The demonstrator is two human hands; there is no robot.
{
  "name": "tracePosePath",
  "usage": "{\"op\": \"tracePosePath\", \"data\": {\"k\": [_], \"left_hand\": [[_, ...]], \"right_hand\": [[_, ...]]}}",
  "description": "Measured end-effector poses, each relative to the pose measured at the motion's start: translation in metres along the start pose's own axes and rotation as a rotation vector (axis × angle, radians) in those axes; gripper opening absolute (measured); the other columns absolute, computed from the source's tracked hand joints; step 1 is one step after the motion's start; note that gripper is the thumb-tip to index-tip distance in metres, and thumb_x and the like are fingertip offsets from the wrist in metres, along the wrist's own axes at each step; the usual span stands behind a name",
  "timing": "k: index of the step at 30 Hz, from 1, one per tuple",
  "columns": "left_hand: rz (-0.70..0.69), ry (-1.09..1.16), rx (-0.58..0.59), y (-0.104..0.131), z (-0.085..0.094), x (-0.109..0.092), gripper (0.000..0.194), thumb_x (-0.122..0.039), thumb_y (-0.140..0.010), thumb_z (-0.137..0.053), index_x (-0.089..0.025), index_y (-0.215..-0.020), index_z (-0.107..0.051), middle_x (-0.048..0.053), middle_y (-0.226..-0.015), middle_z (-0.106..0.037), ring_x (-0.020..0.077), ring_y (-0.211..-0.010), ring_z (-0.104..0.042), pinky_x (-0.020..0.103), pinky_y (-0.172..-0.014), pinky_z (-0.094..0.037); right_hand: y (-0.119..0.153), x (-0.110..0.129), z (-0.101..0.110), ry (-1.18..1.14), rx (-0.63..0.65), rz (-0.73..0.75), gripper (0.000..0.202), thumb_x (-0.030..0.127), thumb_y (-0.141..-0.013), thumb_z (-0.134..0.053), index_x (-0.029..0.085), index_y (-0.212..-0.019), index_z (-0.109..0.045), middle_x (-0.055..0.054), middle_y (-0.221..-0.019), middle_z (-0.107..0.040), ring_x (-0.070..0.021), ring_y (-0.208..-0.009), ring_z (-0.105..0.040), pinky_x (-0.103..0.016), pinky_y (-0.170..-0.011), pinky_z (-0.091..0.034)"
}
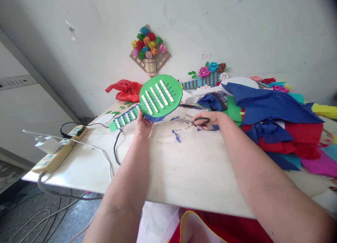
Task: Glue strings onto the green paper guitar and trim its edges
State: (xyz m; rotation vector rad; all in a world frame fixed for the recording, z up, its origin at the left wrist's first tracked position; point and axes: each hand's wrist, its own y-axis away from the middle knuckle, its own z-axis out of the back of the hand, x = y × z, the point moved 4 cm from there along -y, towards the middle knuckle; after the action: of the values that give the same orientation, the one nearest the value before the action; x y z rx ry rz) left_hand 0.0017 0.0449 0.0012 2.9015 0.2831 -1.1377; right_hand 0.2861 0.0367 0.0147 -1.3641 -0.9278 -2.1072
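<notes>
My left hand (143, 126) is closed around the green paper guitar (155, 82) where its neck meets the round body. White paper rolls lie in rows across the guitar's front, with thin strings and small dark pins at the right side. Blue paper shows along its lower edge. To the right, my right hand (204, 120) grips the black handles of a pair of scissors (202, 121), blades pointing left toward the guitar but apart from it. Blue paper scraps (177, 135) lie on the table below the blades.
Crumpled blue paper (268, 102) and red paper (302, 137) are heaped at the right. A power strip (61, 148) with cables lies along the left edge. A red plastic bag (125, 90) sits behind the guitar. On the wall hangs a paper flower basket (150, 65).
</notes>
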Motion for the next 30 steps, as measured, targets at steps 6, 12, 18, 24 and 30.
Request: {"op": "tracePosePath", "data": {"k": [6, 12, 18, 24, 30], "left_hand": [[-0.013, -0.042, -0.028, 0.001, 0.001, 0.000, 0.030, -0.047, -0.083, -0.051, -0.023, -0.098, -0.063, 0.002, -0.087, -0.069, 0.0151, -0.080, -0.066, 0.030, -0.072, -0.055], [0.014, -0.039, 0.018, 0.002, -0.002, 0.001, 0.030, -0.044, -0.084, -0.051, -0.021, -0.099, -0.063, 0.002, -0.087, -0.069, 0.0137, -0.076, -0.066, 0.027, -0.067, -0.055], [0.034, -0.036, 0.035, 0.006, -0.005, 0.003, 0.028, -0.041, -0.083, -0.054, -0.020, -0.100, -0.064, 0.003, -0.088, -0.070, 0.0132, -0.074, -0.066, 0.025, -0.066, -0.056], [0.048, -0.064, 0.036, 0.006, -0.007, 0.005, 0.030, -0.041, -0.083, -0.054, -0.021, -0.104, -0.063, 0.005, -0.091, -0.070, 0.0166, -0.081, -0.067, 0.026, -0.065, -0.056], [0.060, -0.061, 0.041, 0.006, -0.007, 0.007, 0.030, -0.040, -0.082, -0.056, -0.019, -0.102, -0.063, 0.004, -0.088, -0.070, 0.0164, -0.078, -0.067, 0.025, -0.062, -0.055]], "right_hand": [[-0.006, 0.018, -0.014, 0.072, -0.008, 0.013, 0.036, 0.034, -0.066, -0.069, 0.008, -0.089, -0.062, 0.000, -0.053, -0.060, -0.0061, -0.038, -0.047, -0.017, -0.035, -0.030], [-0.012, 0.021, -0.019, 0.039, 0.022, 0.062, 0.033, 0.035, -0.069, -0.068, 0.010, -0.089, -0.061, 0.001, -0.055, -0.060, -0.0064, -0.039, -0.047, -0.018, -0.038, -0.034], [-0.017, 0.021, -0.023, 0.033, 0.068, 0.056, 0.032, 0.035, -0.069, -0.067, 0.011, -0.089, -0.062, -0.001, -0.057, -0.061, -0.0059, -0.039, -0.047, -0.017, -0.036, -0.031], [-0.018, 0.026, -0.029, 0.027, 0.066, 0.065, 0.037, 0.039, -0.066, -0.069, 0.010, -0.088, -0.063, -0.001, -0.056, -0.061, -0.0067, -0.038, -0.047, -0.018, -0.033, -0.029], [-0.020, 0.025, -0.030, 0.018, 0.098, 0.079, 0.040, 0.041, -0.068, -0.069, 0.009, -0.090, -0.062, 0.000, -0.056, -0.060, -0.0057, -0.039, -0.047, -0.017, -0.033, -0.031]]}}
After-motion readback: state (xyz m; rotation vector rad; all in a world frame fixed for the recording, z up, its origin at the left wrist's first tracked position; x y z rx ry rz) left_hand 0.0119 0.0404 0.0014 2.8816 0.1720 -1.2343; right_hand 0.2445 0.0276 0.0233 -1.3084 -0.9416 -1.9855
